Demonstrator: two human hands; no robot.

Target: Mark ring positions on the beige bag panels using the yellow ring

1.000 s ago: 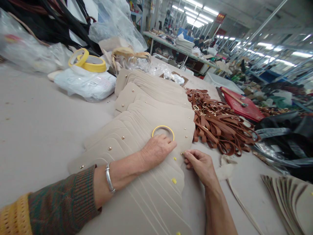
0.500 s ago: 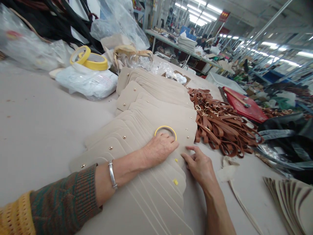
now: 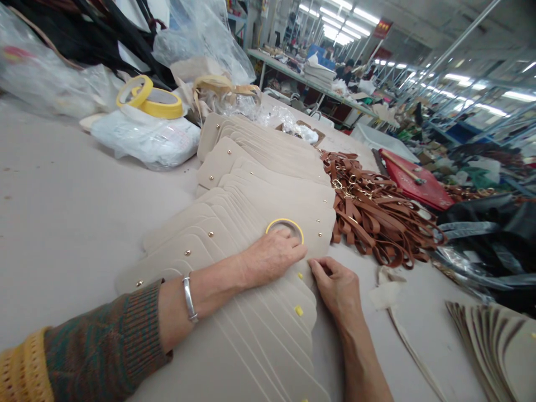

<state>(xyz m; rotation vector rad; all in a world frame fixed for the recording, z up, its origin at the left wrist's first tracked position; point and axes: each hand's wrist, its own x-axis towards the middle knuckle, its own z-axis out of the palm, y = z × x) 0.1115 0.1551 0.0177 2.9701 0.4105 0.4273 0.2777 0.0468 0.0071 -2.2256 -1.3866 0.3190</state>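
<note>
My left hand (image 3: 274, 255) is closed around the near side of a roll of yellow tape (image 3: 285, 221), which rests on a fanned stack of beige panels (image 3: 251, 201). Its fingers reach into the ring and partly hide it. Small gold studs dot the panels, and a yellow tape piece (image 3: 298, 310) sticks near one panel's right edge. Just to the right, my right hand (image 3: 337, 282) has its thumb and index finger pinched together at the edge of a beige panel. Its other fingers are curled in.
Brown straps with metal clasps (image 3: 372, 218) lie heaped to the right. Two more yellow tape rolls (image 3: 161, 103) rest on a plastic-wrapped bundle (image 3: 146, 139) at the left. Another beige panel stack (image 3: 489, 346) stands at the lower right. A fabric strip (image 3: 412, 346) lies beside it.
My right hand's thumb and index finger have closed into a pinch at the panel edge; before, they were apart. My left hand stays at the tape roll.
</note>
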